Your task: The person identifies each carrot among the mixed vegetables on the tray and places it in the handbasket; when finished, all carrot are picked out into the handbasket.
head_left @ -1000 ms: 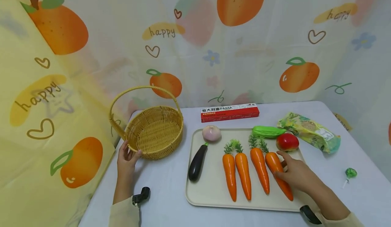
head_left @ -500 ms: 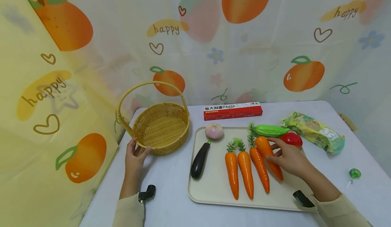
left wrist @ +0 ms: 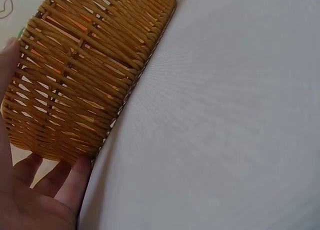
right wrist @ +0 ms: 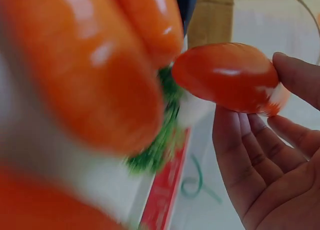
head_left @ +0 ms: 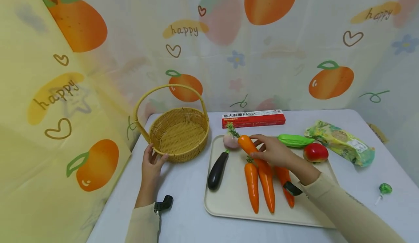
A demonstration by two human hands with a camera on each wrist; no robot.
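My right hand (head_left: 276,151) pinches an orange carrot (head_left: 246,143) near its leafy end, over the tray (head_left: 229,208). In the right wrist view that carrot (right wrist: 225,74) sits between thumb and fingers. Below it lie three more carrots, one at the left (head_left: 251,190), one in the middle (head_left: 269,192) and one at the right (head_left: 286,186) partly hidden by the wrist. The left hand (head_left: 153,170) holds the near left side of a wicker basket (head_left: 190,155), beside the handle's foot. Its fingers (left wrist: 75,182) press against the weave in the left wrist view.
An eggplant (head_left: 217,172), a pale purple-white bulb (head_left: 230,142), a green ridged vegetable (head_left: 295,140) and a red fruit (head_left: 315,152) are on the tray. Around it lie a red pasta box (head_left: 253,119), a yellow-green packet (head_left: 340,143) and a green lollipop (head_left: 385,188).
The right hand has lifted the rightmost carrot off the tray and carried it left, over the other carrots towards the bulb. The left hand stays at the basket; the head view has shifted slightly.
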